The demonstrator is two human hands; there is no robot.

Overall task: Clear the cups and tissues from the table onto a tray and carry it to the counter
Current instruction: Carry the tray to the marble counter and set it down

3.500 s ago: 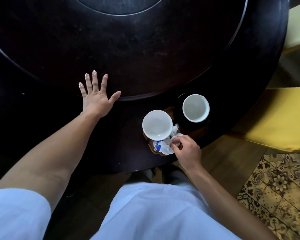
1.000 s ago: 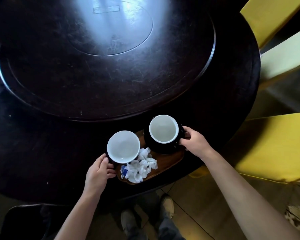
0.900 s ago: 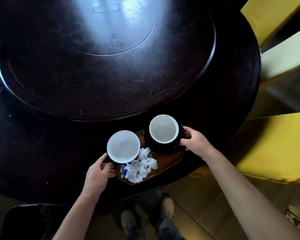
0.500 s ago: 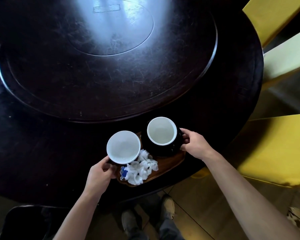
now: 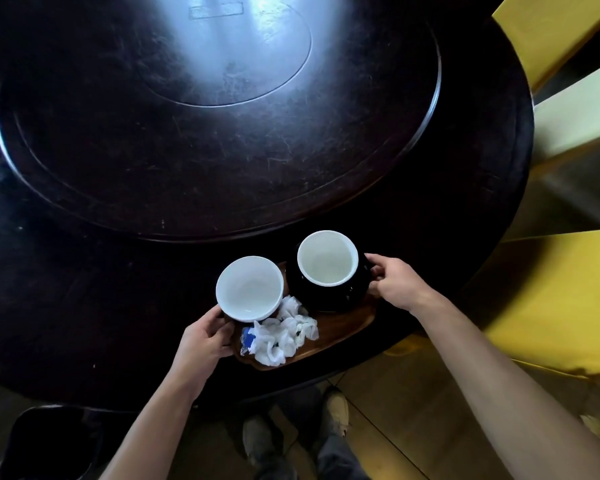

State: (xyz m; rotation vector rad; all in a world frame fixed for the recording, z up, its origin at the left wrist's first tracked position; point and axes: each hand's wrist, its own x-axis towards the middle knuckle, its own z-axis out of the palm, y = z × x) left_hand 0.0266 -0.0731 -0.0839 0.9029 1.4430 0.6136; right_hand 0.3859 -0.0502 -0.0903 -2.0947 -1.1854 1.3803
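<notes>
Cups number two (image 5: 249,288) (image 5: 327,258), both on one wooden tray (image 5: 340,323) at the worktop's (image 5: 84,271) 5 o'clock edge, one tissue clump (image 5: 284,336) beside them. Left hand (image 5: 203,339) and right hand (image 5: 394,285) curl fingers round the tray's ends.

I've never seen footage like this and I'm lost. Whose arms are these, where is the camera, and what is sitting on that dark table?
No machine here: the arms belong to a person wearing a wide-angle camera on the head, looking down at their own hands. Below is a dark round table. Near its front edge sits a small wooden tray carrying two cups, white inside: a left cup and a right cup, dark outside. Crumpled tissues lie between them, toward the person. The left hand grips the tray's left end; the right hand holds its right end beside the dark cup. Yellow chairs stand on the right.
</notes>
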